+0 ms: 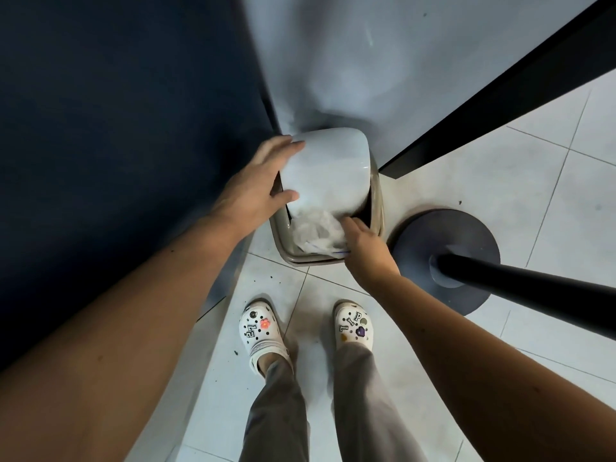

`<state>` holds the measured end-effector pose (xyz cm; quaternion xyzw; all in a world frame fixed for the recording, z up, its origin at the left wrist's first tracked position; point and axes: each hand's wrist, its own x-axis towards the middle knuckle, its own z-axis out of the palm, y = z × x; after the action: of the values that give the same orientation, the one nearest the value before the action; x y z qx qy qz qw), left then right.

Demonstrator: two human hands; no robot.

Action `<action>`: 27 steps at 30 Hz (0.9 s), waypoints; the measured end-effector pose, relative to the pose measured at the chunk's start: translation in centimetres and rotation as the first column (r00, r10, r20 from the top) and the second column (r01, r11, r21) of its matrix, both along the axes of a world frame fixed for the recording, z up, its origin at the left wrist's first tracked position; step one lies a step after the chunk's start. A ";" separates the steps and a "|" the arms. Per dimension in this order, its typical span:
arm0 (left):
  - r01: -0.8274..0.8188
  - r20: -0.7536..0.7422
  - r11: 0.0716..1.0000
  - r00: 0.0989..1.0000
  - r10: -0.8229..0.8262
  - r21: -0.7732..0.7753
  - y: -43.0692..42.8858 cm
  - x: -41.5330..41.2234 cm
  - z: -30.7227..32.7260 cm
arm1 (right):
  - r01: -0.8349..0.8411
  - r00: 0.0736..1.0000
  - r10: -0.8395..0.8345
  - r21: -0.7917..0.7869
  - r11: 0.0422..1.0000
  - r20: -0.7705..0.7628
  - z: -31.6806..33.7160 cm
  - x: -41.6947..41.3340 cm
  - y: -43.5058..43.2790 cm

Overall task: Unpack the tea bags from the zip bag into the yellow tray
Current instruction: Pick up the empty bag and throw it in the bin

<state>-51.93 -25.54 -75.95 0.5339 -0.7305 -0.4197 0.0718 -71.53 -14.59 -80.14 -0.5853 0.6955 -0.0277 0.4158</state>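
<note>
As it lies: zip bag (318, 233) crumpled in bin (378, 208) mouth, under right hand (365, 250).
Right fingers: pinching bag.
Left hand (263, 181): fingers spread, holding lid (328, 171) tilted.

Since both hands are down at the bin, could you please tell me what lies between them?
In the head view, the crumpled clear plastic lies between them, inside the bin; the left hand tips the white lid and the right hand reaches in.
</note>
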 end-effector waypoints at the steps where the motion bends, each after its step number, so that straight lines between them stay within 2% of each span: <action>1: 0.007 -0.001 1.000 1.000 -0.007 -0.002 0.1 0.0 0.0 | -0.036 0.999 0.036 0.042 0.998 -0.015 -0.1 0.1 0.0; 3: 0.011 0.009 1.000 1.000 -0.010 -0.012 0.1 0.1 -0.1 | 0.008 1.000 -0.007 0.039 0.999 -0.026 0.2 0.5 -0.2; 6: -0.012 0.019 1.000 1.000 0.012 -0.011 -0.4 0.4 -0.3 | 0.112 0.991 -0.125 -0.203 0.973 -0.055 1.2 1.3 0.6; 8: -0.013 0.016 1.000 1.000 0.013 -0.001 -0.8 0.6 -0.5 | 0.025 0.997 -0.053 -0.433 0.901 -0.053 1.7 1.7 1.3; 10: -0.006 0.020 1.000 1.000 0.006 0.002 -0.9 0.7 -0.7 | -0.151 0.988 0.122 -0.507 0.849 -0.089 1.3 1.9 1.6; 13: -0.001 0.024 1.000 1.000 0.001 -0.007 -0.8 0.8 -0.8 | -0.247 0.968 0.244 -0.411 0.878 -0.061 -0.3 1.8 0.7; 15: -0.007 0.013 1.000 1.000 0.007 -0.011 -0.9 0.9 -0.9 | -0.215 0.974 0.228 -0.288 0.933 0.011 -1.1 1.7 -0.3; 17: -0.013 0.001 1.000 1.000 0.013 -0.013 -0.9 0.8 -0.8 | -0.202 0.979 0.205 -0.131 0.971 0.015 -2.0 1.5 -1.5; 20: -0.015 -0.005 1.000 1.000 0.015 -0.010 -0.9 0.8 -0.8 | -0.271 0.956 0.284 0.141 0.952 -0.077 -2.7 2.2 -3.3; 22: -0.019 -0.008 1.000 1.000 0.019 -0.013 -0.9 0.9 -0.8 | -0.286 0.951 0.304 0.214 0.934 -0.059 -2.7 2.6 -3.7; 24: -0.018 -0.002 1.000 1.000 0.018 -0.017 -0.9 1.0 -0.8 | -0.230 0.973 0.231 0.175 0.957 0.016 -2.4 2.6 -3.2; 27: -0.017 0.005 1.000 1.000 0.017 -0.019 -0.9 1.0 -0.7 | -0.002 0.995 0.017 -0.144 0.990 0.100 -1.8 2.2 -0.9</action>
<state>-50.89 -26.48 -76.69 0.5407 -0.7299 -0.4107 0.0784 -69.30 -15.45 -81.99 -0.6151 0.6670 -0.1053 0.4071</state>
